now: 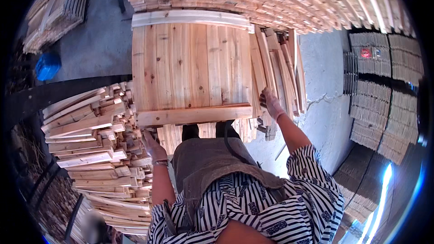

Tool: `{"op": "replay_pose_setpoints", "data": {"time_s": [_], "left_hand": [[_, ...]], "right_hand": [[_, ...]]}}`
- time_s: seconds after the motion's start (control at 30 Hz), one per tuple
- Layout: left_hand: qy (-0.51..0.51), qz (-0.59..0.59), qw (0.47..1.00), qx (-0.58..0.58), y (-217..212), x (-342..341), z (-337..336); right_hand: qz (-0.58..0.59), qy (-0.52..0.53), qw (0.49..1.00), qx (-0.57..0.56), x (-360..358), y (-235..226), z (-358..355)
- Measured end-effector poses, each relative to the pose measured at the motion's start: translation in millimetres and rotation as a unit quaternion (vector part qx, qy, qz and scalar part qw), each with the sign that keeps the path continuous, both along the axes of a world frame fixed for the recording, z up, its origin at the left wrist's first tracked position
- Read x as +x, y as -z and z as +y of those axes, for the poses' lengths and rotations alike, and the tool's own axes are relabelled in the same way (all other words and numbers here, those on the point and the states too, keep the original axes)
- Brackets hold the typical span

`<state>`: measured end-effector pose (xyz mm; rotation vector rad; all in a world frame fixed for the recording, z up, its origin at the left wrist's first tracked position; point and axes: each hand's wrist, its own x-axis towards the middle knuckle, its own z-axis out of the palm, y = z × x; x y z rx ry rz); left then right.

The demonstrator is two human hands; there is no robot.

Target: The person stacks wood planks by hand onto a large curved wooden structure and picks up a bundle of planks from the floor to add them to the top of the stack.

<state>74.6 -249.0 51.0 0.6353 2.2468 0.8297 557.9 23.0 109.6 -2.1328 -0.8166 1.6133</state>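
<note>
A plank panel (190, 68) is lying in the upper middle of the frame, with a top batten (190, 17) and a bottom batten (194, 115) crossing its ends. The right hand (272, 103) is hovering at or on the loose wood strips (278, 58) right of centre; whether it is gripping one, I cannot tell. The left hand (153, 148) is pointing its fingers toward the panel's lower-left corner, beside the short-board pile (95, 135); its grip is not showing clearly either.

The bottom batten is looking slightly askew, though the lens may be bending it. Good work here is probably depending on keeping both battens square to the planks and their ends even with the side edges, handling strips by their faces against splinters, and choosing straight pieces.
</note>
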Motion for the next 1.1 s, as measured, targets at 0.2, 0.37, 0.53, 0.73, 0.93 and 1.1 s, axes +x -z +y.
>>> {"op": "replay_pose_setpoints", "data": {"time_s": [0.2,0.37,0.53,0.73,0.93,1.1], "left_hand": [[-0.47,-0.566,0.622,0.27,125,-21,17],[-0.544,-0.561,0.552,0.289,74,-1,54],[-0.395,-0.644,0.342,0.558,190,36,21],[-0.415,-0.486,0.631,0.441,201,65,26],[-0.422,-0.472,0.629,0.451,170,52,55],[-0.452,-0.499,0.584,0.454,166,50,54]], "right_hand": [[0.115,0.055,0.992,0.0,-44,91,70],[0.146,0.114,0.983,0.0,-48,96,61],[0.041,-0.047,0.998,-0.015,-38,93,72],[0.03,-0.051,0.997,-0.047,-24,91,78],[0.013,-0.057,0.995,-0.075,-24,81,77],[0.003,-0.063,0.994,-0.088,-34,75,80]]}}
